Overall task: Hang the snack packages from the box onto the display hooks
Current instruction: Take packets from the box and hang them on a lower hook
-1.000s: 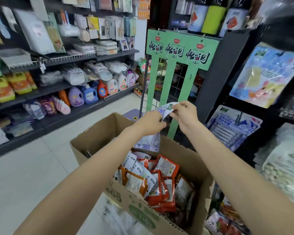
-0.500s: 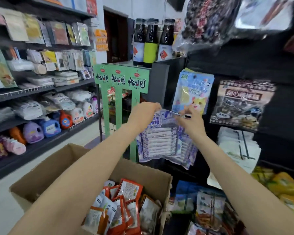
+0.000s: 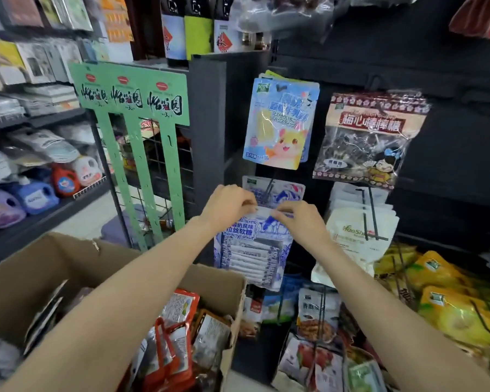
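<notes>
Pinching the top edge of a glossy blue-and-white snack package, the left hand and the right hand hold it flat against the dark display panel, fingers curled on the white header strip. The packet is a thin rectangular film pouch printed with rows of pale stick shapes. It hangs at about twelve o'clock from the cardboard box, just in front of a matching packet already on a thin black metal hook. Whether the held packet's hole is on the hook cannot be told.

The box is corrugated brown card with open flaps; inside it, toward five o'clock, lie shiny orange-red sachets in a loose heap. At one o'clock from the hands hangs a smooth pastel pouch with a cartoon hamster. At two o'clock is a crinkled clear bag of dark sweets. At ten o'clock stands a flat green card display strip.

Against half a second ago, the hands sit lower on the panel and closer together. The packet now lies squarely over the hanging one, where it had been held slightly out and tilted. The view has also shifted, bringing the hamster pouch nearly straight above the hands.
</notes>
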Available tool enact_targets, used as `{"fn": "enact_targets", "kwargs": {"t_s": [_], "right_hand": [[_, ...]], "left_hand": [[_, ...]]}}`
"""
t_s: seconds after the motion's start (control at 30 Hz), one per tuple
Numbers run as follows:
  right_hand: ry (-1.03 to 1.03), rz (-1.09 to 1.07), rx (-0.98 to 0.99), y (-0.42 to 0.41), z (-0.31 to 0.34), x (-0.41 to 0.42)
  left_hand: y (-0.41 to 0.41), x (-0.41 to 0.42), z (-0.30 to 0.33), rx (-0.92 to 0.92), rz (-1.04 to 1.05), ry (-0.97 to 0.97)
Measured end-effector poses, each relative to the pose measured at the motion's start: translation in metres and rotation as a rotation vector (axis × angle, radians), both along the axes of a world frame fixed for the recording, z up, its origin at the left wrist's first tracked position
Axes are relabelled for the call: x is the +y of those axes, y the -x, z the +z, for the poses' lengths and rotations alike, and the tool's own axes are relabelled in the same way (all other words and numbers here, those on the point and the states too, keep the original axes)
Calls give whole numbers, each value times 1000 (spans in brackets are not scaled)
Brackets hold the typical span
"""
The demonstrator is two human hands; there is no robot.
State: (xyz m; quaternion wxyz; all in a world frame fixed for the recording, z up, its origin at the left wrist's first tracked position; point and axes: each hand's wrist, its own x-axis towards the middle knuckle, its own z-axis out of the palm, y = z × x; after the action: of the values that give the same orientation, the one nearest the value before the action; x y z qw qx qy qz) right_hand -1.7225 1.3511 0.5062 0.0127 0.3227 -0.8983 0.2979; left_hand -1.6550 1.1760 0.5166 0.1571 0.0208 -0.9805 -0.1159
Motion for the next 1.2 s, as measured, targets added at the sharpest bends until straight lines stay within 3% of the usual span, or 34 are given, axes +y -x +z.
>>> {"fn": "enact_targets", "kwargs": {"t_s": [0.3, 0.47, 0.7, 1.2], "right_hand": [[-90, -25, -14, 29, -27, -11], [-14, -15, -20, 45, -34, -19], [117, -12, 19, 64, -39, -20], [-28, -92, 70, 101, -46, -33]], "left_hand": [[38, 1, -40, -82, 192, -310], [55, -1, -55, -39, 281, -485], [69, -3, -56, 63, 258, -464], [115, -14, -64, 33, 275, -471]]}}
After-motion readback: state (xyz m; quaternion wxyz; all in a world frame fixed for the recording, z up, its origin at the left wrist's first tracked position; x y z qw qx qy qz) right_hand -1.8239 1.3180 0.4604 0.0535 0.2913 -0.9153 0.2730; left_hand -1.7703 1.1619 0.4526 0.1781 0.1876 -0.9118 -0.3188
